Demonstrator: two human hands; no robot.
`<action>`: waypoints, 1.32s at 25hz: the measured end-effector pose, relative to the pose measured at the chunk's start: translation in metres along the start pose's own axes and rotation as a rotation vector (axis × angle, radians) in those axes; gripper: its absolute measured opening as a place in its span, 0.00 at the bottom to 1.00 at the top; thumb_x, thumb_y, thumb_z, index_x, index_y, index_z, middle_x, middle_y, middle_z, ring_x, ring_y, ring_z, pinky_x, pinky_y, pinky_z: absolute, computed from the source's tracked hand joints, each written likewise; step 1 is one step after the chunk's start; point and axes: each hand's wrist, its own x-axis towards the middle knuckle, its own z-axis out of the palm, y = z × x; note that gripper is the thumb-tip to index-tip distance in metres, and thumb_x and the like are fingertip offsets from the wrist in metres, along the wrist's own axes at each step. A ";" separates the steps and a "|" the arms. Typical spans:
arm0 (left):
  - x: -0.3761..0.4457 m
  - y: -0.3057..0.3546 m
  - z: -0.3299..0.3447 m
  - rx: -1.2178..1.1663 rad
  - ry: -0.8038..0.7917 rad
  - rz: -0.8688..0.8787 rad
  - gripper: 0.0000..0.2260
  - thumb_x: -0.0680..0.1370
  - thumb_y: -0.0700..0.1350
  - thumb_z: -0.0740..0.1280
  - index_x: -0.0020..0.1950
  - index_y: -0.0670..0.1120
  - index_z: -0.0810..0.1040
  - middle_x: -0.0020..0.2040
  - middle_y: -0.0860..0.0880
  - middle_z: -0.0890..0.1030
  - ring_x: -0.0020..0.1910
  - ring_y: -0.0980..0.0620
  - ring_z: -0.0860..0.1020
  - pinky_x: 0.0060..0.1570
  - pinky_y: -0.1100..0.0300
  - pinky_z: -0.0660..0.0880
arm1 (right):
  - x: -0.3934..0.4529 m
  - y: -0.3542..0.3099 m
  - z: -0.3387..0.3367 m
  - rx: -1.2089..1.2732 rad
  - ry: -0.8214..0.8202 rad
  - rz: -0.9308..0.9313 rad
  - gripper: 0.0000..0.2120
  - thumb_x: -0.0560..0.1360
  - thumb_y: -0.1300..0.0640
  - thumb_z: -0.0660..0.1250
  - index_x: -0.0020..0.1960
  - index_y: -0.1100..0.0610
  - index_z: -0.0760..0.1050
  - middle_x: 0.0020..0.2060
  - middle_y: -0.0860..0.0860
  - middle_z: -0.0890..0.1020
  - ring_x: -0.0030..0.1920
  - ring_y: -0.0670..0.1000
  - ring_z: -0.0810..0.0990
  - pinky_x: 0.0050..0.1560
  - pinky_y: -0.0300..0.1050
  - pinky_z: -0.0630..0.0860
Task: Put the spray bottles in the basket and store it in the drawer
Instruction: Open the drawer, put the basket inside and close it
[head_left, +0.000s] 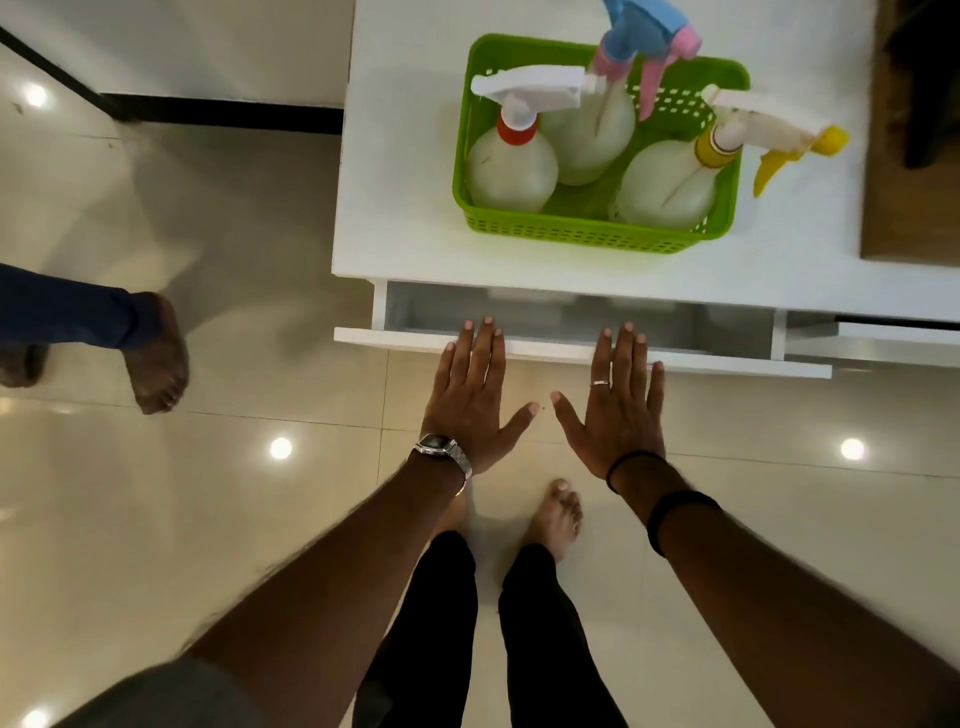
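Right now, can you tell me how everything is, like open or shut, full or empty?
Drawer: partly open, inside looks empty.
Green basket: on the white counter, not in the drawer, holding three spray bottles.
Red-collar bottle: upright in the basket.
Pink-and-blue bottle: upright in the basket.
Yellow-trigger bottle: in the basket, leaning right.
Left hand: open, flat, empty.
Right hand: open, flat, empty.
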 end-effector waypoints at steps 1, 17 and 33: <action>-0.004 0.002 0.001 0.001 -0.012 -0.013 0.44 0.79 0.68 0.53 0.83 0.42 0.42 0.85 0.43 0.41 0.84 0.42 0.40 0.82 0.46 0.41 | -0.003 0.000 0.001 0.001 -0.007 -0.001 0.44 0.79 0.34 0.50 0.82 0.57 0.35 0.81 0.58 0.37 0.81 0.58 0.36 0.79 0.63 0.41; -0.141 0.032 0.043 0.015 -0.244 -0.083 0.51 0.73 0.68 0.64 0.83 0.41 0.46 0.84 0.40 0.41 0.83 0.38 0.41 0.81 0.43 0.46 | -0.144 0.004 0.049 0.041 -0.126 -0.025 0.43 0.78 0.41 0.57 0.82 0.61 0.43 0.81 0.61 0.43 0.81 0.61 0.43 0.78 0.64 0.52; -0.233 0.051 0.058 0.019 -0.401 -0.157 0.49 0.60 0.71 0.69 0.71 0.38 0.77 0.75 0.38 0.71 0.71 0.35 0.75 0.74 0.51 0.46 | -0.234 -0.002 0.070 0.033 -0.251 -0.003 0.41 0.77 0.35 0.45 0.75 0.64 0.68 0.76 0.65 0.64 0.75 0.66 0.66 0.73 0.60 0.58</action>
